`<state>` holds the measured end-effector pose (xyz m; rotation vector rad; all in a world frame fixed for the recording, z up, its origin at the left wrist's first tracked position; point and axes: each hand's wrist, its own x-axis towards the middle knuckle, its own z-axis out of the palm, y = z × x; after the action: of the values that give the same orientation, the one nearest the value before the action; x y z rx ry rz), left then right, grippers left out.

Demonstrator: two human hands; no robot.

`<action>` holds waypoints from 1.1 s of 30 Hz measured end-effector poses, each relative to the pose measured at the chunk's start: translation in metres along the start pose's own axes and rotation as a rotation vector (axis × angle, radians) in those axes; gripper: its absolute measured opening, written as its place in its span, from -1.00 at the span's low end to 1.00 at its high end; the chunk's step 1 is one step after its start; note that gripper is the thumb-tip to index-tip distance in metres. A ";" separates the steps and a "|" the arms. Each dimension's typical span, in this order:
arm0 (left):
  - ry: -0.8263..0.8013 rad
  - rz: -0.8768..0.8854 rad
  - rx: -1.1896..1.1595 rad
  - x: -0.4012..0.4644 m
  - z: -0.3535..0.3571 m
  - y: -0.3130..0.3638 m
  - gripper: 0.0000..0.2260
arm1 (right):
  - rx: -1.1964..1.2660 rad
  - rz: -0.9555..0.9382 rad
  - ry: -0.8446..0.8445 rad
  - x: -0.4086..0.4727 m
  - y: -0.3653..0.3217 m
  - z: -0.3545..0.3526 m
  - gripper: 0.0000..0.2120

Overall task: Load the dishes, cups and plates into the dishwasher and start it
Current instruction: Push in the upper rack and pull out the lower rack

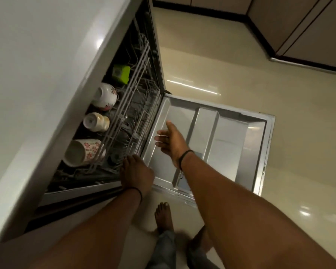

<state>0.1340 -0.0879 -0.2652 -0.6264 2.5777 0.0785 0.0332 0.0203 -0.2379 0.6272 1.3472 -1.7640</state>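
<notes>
Our left hand (136, 174) reaches down at the front rim of the lower rack (143, 121), its fingers hidden behind the knuckles, so we cannot tell whether they grip the wire. Our right hand (171, 141) hovers over the open dishwasher door (231, 133), fingers straight and slightly apart, holding nothing. In the upper rack (122, 105) we count three cups on their sides: a floral cup (83, 152), a cream cup (96, 121) and a floral bowl-shaped cup (105, 96). Beyond them sits one green container (122, 73). The white countertop (37, 74) overhangs the racks. Two bare feet stand on the tiled floor (260, 78).
</notes>
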 end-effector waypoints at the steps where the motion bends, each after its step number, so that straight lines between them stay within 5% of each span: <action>1: 0.017 -0.043 -0.072 0.011 0.013 -0.001 -0.43 | 0.006 0.011 0.008 0.015 0.010 -0.008 -0.58; 9: 0.158 -0.184 -0.214 0.102 0.076 -0.008 -0.30 | 0.026 -0.008 -0.045 0.117 0.050 -0.009 -0.38; 19: 0.044 -0.150 -0.546 0.174 0.126 -0.017 -0.44 | 0.063 -0.127 -0.108 0.219 0.067 0.035 -0.30; 23: 0.085 -0.089 -0.622 0.187 0.135 -0.027 -0.65 | 0.026 -0.191 0.035 0.233 0.070 0.046 -0.31; 29: -0.030 -0.082 -0.680 0.186 0.149 -0.031 -0.29 | -0.126 -0.203 0.104 0.225 0.062 0.053 -0.27; 33: -0.043 0.021 -0.697 0.168 0.156 -0.006 -0.52 | -0.237 -0.220 0.259 0.219 0.066 0.033 -0.34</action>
<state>0.0749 -0.1381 -0.4811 -0.8178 2.4829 1.0133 -0.0292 -0.0833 -0.4346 0.6084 1.8326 -1.6977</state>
